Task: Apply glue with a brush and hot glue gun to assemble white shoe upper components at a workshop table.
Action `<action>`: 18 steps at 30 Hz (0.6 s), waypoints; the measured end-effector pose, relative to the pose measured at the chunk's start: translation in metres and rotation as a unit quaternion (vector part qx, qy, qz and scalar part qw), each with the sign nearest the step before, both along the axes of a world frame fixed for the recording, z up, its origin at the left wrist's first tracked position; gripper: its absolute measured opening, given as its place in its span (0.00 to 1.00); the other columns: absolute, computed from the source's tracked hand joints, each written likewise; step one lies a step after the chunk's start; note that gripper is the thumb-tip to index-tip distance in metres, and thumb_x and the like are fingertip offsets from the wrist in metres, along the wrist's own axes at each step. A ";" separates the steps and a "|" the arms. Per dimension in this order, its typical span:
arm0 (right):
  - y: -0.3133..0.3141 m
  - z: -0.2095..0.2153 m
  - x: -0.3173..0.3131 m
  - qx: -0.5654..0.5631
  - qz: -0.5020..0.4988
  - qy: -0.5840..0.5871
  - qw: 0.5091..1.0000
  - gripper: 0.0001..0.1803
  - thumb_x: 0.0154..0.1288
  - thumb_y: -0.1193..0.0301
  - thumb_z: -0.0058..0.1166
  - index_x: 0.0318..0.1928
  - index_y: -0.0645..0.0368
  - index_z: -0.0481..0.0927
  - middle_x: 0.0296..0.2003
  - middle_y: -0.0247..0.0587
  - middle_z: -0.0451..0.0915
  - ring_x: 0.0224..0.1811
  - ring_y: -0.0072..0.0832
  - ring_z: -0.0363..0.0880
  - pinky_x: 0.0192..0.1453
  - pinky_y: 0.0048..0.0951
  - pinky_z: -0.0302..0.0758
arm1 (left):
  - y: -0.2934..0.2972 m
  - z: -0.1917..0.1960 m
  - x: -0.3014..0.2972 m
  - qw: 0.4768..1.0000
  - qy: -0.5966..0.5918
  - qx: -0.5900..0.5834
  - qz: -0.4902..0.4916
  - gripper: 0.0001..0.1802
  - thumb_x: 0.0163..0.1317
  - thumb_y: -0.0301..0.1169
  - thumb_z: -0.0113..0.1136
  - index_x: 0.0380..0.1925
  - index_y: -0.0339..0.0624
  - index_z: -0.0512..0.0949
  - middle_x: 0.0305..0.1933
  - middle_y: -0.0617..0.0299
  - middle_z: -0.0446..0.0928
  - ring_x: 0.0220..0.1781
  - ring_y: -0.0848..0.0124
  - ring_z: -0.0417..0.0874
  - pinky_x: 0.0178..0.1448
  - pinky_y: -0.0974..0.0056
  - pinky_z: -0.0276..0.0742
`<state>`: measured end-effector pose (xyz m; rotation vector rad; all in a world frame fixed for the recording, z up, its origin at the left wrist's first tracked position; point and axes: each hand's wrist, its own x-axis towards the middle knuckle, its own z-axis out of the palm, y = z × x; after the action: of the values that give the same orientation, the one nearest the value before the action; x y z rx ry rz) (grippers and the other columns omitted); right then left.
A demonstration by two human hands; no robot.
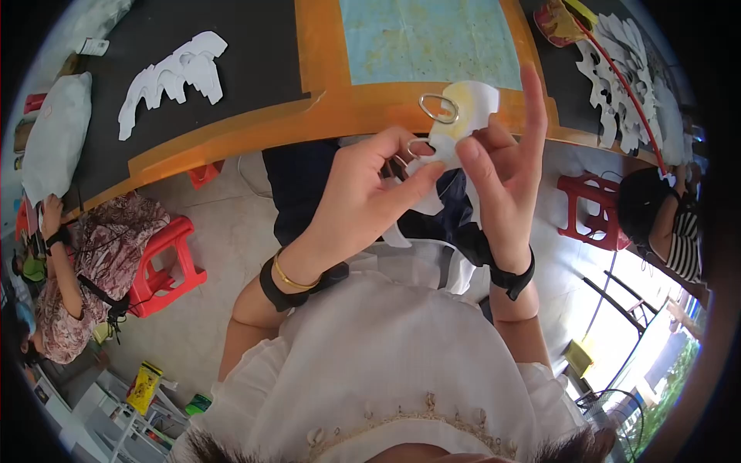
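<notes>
Between my hands, just off the table's near edge, is a thin white curved cut-out piece (482, 97) with a yellowish patch on it. A silver oval metal ring (440, 109) sits at its upper left side. My left hand (359, 189) pinches the lower part of the piece between thumb and fingers, with a second metal ring (417, 145) at its fingertips. On the other side my right hand (505, 177) grips the piece between thumb and bent fingers, its index finger pointing up. More of the white material hangs below my left thumb, partly hidden.
A blue sheet (432, 42) framed by orange tape (320, 69) covers the table's middle. White cut-outs lie at left (174, 73) and in a pile at right (617, 77), near a red bucket (557, 23). Red stools (166, 266) and people stand on both sides.
</notes>
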<state>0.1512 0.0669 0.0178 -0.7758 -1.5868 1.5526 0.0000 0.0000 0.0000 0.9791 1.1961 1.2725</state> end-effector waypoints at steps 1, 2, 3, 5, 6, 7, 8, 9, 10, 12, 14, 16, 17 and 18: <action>-0.001 0.001 -0.007 -0.016 -0.058 0.029 0.998 0.43 0.69 0.75 0.52 0.75 0.55 0.40 0.63 0.44 0.66 0.47 0.27 0.79 0.50 0.22 0.74 | 0.001 0.003 0.001 0.999 0.026 -0.022 -0.014 0.14 0.64 0.34 0.65 0.43 0.35 0.78 0.32 0.66 0.77 0.35 0.84 0.73 0.36 0.78 0.70; 0.000 0.000 -0.011 -0.031 -0.116 0.059 0.991 0.42 0.70 0.77 0.49 0.75 0.55 0.39 0.53 0.47 0.77 0.43 0.23 0.79 0.45 0.20 0.75 | 0.001 0.003 0.001 0.997 0.052 -0.044 -0.028 0.13 0.64 0.33 0.64 0.41 0.34 0.77 0.30 0.67 0.75 0.33 0.84 0.71 0.35 0.78 0.69; -0.001 -0.002 -0.010 -0.032 -0.115 0.057 0.991 0.42 0.70 0.77 0.49 0.75 0.55 0.39 0.53 0.47 0.77 0.43 0.23 0.79 0.45 0.20 0.75 | 0.000 0.003 0.001 0.997 0.050 -0.045 -0.027 0.13 0.64 0.33 0.64 0.41 0.34 0.77 0.30 0.67 0.75 0.33 0.84 0.71 0.35 0.78 0.69; -0.001 -0.008 -0.005 0.025 -0.144 0.019 0.989 0.39 0.71 0.77 0.46 0.76 0.52 0.41 0.52 0.43 0.76 0.42 0.18 0.75 0.45 0.20 0.71 | -0.004 0.003 0.001 0.999 0.026 -0.020 -0.043 0.14 0.68 0.34 0.60 0.46 0.35 0.76 0.33 0.69 0.76 0.35 0.85 0.73 0.39 0.78 0.70; 0.000 -0.008 -0.004 0.027 -0.143 0.020 0.989 0.39 0.71 0.77 0.46 0.76 0.52 0.41 0.52 0.43 0.76 0.42 0.18 0.75 0.45 0.20 0.71 | -0.004 0.002 -0.001 0.999 0.026 -0.018 -0.042 0.14 0.68 0.34 0.60 0.46 0.35 0.76 0.33 0.69 0.76 0.35 0.85 0.73 0.39 0.78 0.70; 0.000 -0.007 -0.002 0.021 -0.134 0.021 0.991 0.39 0.72 0.75 0.46 0.76 0.51 0.41 0.52 0.42 0.76 0.43 0.18 0.75 0.44 0.20 0.71 | -0.004 0.002 -0.003 0.998 -0.037 -0.012 -0.055 0.18 0.70 0.40 0.54 0.49 0.34 0.74 0.37 0.67 0.76 0.39 0.83 0.73 0.43 0.76 0.70; 0.001 -0.007 -0.002 0.015 -0.125 0.022 0.992 0.39 0.72 0.74 0.46 0.76 0.51 0.40 0.51 0.41 0.76 0.43 0.18 0.75 0.43 0.21 0.71 | -0.004 0.002 -0.004 0.993 -0.100 -0.006 -0.068 0.24 0.73 0.46 0.49 0.51 0.34 0.73 0.40 0.66 0.76 0.42 0.82 0.74 0.47 0.75 0.70; 0.002 -0.008 0.000 0.016 -0.125 0.021 0.992 0.39 0.72 0.74 0.46 0.76 0.51 0.40 0.51 0.41 0.76 0.43 0.18 0.75 0.43 0.21 0.71 | -0.004 0.002 -0.002 0.993 -0.100 -0.006 -0.068 0.24 0.73 0.46 0.49 0.51 0.34 0.73 0.40 0.66 0.76 0.42 0.82 0.74 0.47 0.75 0.70; 0.002 -0.010 0.000 0.022 -0.117 0.022 0.993 0.40 0.72 0.74 0.47 0.76 0.52 0.39 0.54 0.42 0.75 0.41 0.18 0.75 0.41 0.20 0.71 | -0.005 0.003 0.001 0.985 -0.166 -0.002 -0.050 0.29 0.73 0.52 0.40 0.54 0.34 0.72 0.44 0.63 0.76 0.46 0.80 0.74 0.51 0.73 0.70; 0.002 -0.009 0.000 0.029 -0.107 0.023 0.994 0.41 0.71 0.74 0.47 0.76 0.53 0.37 0.58 0.43 0.74 0.38 0.17 0.75 0.38 0.19 0.72 | -0.003 0.003 0.004 0.972 -0.234 0.006 -0.023 0.42 0.72 0.62 0.24 0.57 0.33 0.70 0.50 0.56 0.75 0.54 0.73 0.74 0.59 0.66 0.69; 0.004 -0.002 -0.003 0.009 -0.102 0.054 0.993 0.42 0.72 0.72 0.47 0.76 0.52 0.36 0.51 0.46 0.77 0.38 0.18 0.75 0.37 0.18 0.71 | 0.002 0.000 -0.005 0.981 -0.187 0.042 -0.029 0.37 0.74 0.57 0.28 0.57 0.33 0.69 0.51 0.56 0.75 0.51 0.72 0.76 0.58 0.66 0.70; -0.001 0.011 -0.005 -0.044 -0.057 0.084 0.994 0.42 0.72 0.70 0.48 0.76 0.51 0.36 0.49 0.46 0.78 0.38 0.20 0.77 0.39 0.19 0.72 | 0.002 -0.001 -0.008 0.987 -0.139 0.077 -0.037 0.33 0.76 0.53 0.32 0.58 0.32 0.69 0.51 0.56 0.76 0.48 0.71 0.79 0.57 0.65 0.72; -0.003 0.015 -0.005 -0.096 -0.013 0.113 0.989 0.43 0.72 0.67 0.48 0.76 0.50 0.35 0.46 0.45 0.78 0.38 0.22 0.79 0.40 0.19 0.73 | 0.003 0.000 -0.008 0.982 -0.184 0.031 -0.041 0.28 0.76 0.47 0.36 0.58 0.32 0.68 0.49 0.58 0.76 0.43 0.73 0.79 0.53 0.67 0.73; -0.002 0.014 -0.005 -0.096 -0.012 0.113 0.989 0.43 0.72 0.67 0.48 0.76 0.50 0.35 0.46 0.45 0.78 0.38 0.22 0.79 0.40 0.19 0.73 | 0.003 0.002 -0.008 0.973 -0.228 -0.015 -0.044 0.22 0.77 0.41 0.41 0.58 0.33 0.68 0.47 0.59 0.77 0.38 0.74 0.79 0.49 0.69 0.75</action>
<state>0.1459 0.0646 0.0314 -0.6894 -1.2740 1.7284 -0.0082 0.0027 0.0020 0.6595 0.8036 1.3146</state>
